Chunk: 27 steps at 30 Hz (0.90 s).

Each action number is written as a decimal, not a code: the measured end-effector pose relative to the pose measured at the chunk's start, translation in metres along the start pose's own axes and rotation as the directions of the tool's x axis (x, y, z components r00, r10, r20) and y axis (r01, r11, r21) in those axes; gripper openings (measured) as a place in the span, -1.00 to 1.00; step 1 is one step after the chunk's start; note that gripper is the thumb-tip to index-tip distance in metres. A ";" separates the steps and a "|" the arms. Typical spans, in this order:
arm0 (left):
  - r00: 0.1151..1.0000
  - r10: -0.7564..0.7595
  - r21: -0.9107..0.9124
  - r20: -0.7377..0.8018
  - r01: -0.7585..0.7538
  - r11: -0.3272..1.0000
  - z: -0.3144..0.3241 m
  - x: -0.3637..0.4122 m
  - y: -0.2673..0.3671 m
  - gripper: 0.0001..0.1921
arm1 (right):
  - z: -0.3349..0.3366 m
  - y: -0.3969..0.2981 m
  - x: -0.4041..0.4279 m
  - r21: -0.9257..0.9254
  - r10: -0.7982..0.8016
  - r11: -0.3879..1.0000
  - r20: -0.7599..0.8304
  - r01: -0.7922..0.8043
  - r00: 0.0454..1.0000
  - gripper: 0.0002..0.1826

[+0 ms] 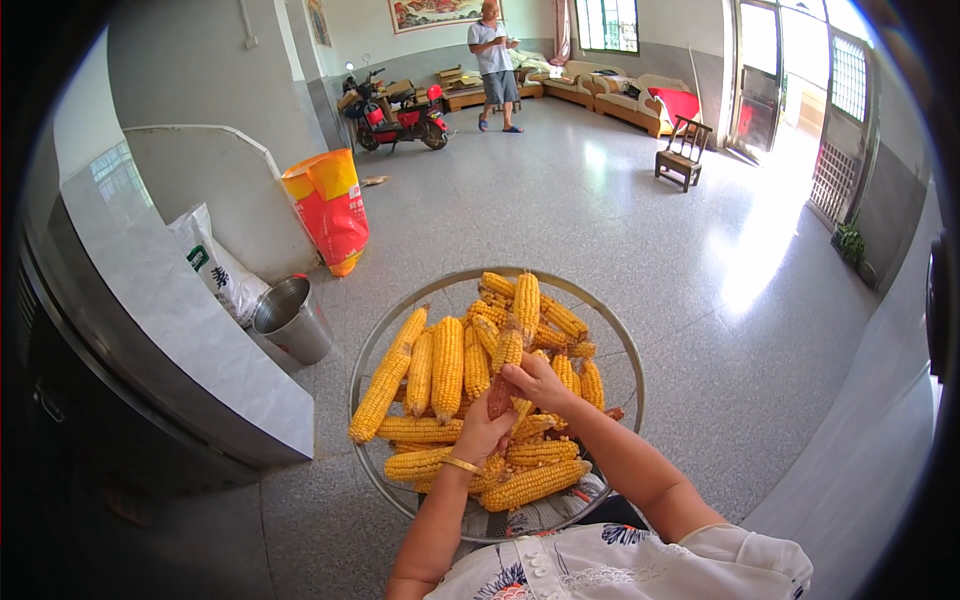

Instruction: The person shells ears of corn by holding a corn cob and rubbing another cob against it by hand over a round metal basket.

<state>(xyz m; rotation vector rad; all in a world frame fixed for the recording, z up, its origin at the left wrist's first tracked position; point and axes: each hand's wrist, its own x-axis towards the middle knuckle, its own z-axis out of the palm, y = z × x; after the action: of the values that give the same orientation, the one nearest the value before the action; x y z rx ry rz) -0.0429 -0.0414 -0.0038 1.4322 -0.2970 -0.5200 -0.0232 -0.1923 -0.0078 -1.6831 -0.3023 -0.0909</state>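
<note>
A partly shelled corn cob (505,375) lies between my two hands, yellow kernels on its far part and bare reddish cob on its near part. My left hand (486,427), with a gold bangle at the wrist, grips the bare end. My right hand (538,382) is closed around the kernel-covered part, its thumb on the cob. Under them, a round metal-rimmed mesh tray (637,352) holds many ears of dried yellow corn (448,367). One long ear (386,379) leans across the tray's left rim. Some loose kernels lie among the ears near my left hand.
A metal bucket (294,319), a white sack (217,270) and a red-and-orange bag (330,210) stand left. Farther back are a scooter (405,124), a standing person (496,67), sofas (637,94) and a small wooden chair (682,154). A tiled ledge (225,337) borders the left side.
</note>
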 end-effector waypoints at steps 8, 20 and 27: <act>0.993 -0.059 -0.095 0.098 0.069 0.993 -0.006 -0.002 0.001 -0.78 | -0.003 -0.001 0.002 -0.073 -0.063 0.995 0.034 0.065 0.997 -0.50; 0.981 -0.049 -0.335 0.187 0.110 0.936 -0.007 -0.001 -0.001 -0.80 | 0.002 -0.019 -0.003 0.223 0.100 0.970 0.014 -0.101 0.995 -0.74; 0.996 -0.085 -0.011 -0.009 0.085 0.996 0.003 -0.002 0.007 -0.80 | -0.005 -0.001 0.005 0.212 0.228 0.950 0.037 -0.231 0.973 -0.86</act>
<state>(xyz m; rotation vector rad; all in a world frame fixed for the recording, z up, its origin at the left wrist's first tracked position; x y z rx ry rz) -0.0446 -0.0424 0.0038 1.4415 -0.2259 -0.5827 -0.0179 -0.1967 -0.0053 -1.4926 -0.1180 0.1221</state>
